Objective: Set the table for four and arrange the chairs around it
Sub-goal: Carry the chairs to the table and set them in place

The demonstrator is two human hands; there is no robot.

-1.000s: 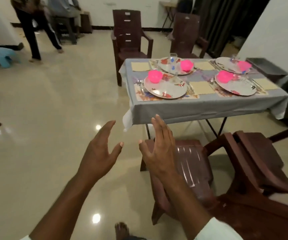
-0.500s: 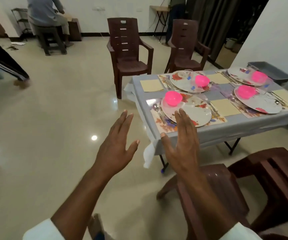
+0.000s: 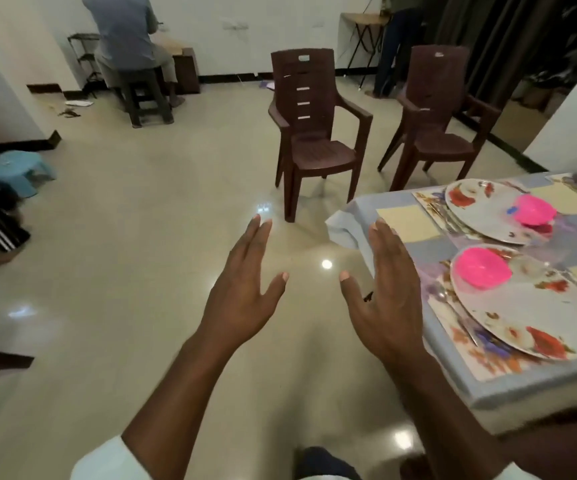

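1. Left hand (image 3: 242, 289) and right hand (image 3: 387, 292) hover beside the desk (image 3: 360, 220), fingers straight, holding nothing.
2. Plates (image 3: 529, 317) with pink bowls (image 3: 481, 268) lie on the desk.
3. Two brown chairs (image 3: 315, 133) stand beyond the desk, apart from it.

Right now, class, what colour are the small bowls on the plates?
Bright pink bowls, clearest in the head view.

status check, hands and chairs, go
Left hand and right hand open, holding nothing. Near chair and far chair standing off from the table. Floor between looks clear.
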